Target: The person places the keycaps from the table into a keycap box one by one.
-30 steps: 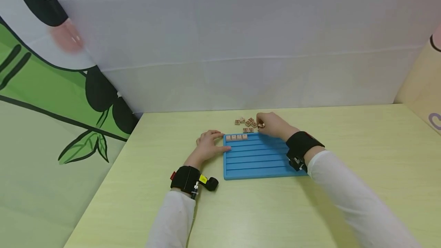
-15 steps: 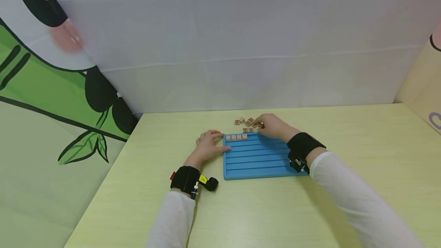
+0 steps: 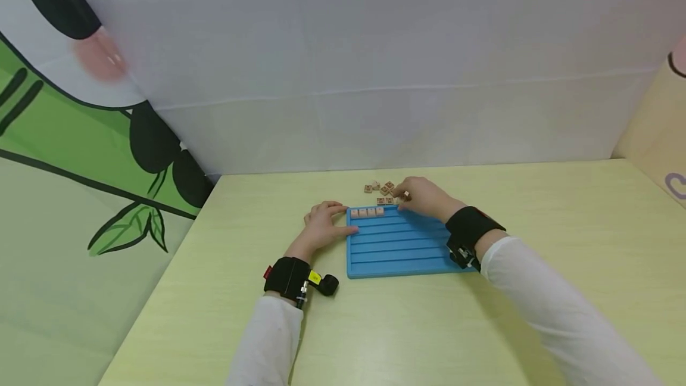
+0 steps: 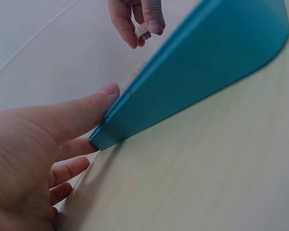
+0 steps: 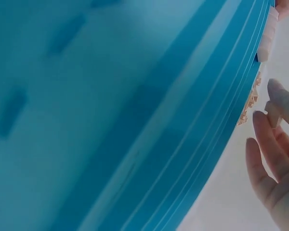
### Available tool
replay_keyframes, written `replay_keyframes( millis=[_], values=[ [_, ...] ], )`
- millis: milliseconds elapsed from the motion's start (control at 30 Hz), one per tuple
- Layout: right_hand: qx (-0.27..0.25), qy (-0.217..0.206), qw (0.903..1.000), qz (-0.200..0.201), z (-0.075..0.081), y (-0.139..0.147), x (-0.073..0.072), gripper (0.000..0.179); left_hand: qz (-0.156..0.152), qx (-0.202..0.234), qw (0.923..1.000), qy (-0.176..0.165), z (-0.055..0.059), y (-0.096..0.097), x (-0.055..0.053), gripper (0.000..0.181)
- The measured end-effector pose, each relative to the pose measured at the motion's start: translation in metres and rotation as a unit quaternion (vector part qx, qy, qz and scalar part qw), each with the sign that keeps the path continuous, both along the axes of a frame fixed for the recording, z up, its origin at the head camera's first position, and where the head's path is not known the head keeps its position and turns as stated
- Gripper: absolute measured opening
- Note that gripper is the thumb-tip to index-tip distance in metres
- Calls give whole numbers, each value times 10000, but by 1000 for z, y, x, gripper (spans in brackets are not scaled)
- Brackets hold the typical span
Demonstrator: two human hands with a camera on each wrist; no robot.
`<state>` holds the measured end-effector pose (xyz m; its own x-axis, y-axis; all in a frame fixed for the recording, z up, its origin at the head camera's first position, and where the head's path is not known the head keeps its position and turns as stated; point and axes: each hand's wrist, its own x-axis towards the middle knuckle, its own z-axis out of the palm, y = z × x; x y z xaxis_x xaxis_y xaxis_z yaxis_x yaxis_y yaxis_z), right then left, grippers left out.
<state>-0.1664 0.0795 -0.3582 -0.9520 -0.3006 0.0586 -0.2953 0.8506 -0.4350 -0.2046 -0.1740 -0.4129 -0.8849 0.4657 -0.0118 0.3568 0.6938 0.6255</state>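
While the background is being filled by a pale wall cloth, a flat blue board with ridges across it is being supported by the yellowish bench. At its far left corner, the board is being touched by the left hand, whose fingers are being spread wide and fairly straight, with the thumb being rested on the rim. Just beyond the far rim, the right hand is being held narrow, fingertips brought together. At the left end of the farthest groove, a row of four pale blocks is being carried by the board. Beyond it, loose brown blocks are being borne by the bench. Between the right thumb and fingers, one small block is being pinched.
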Motion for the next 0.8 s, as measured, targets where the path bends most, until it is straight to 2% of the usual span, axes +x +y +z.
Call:
replay_keyframes(
  millis=[367,667,800],
  values=[
    [-78,-12,9999,98,-1,-2,1,20,39,-21,10000,62,-1,0,-2,64],
    [41,-244,9996,-128,-1,-3,1,28,46,-73,10000,43,-1,0,-2,64],
    [120,-209,9996,-117,0,-2,2,28,34,-102,9999,39,-1,0,-1,64]
  ],
)
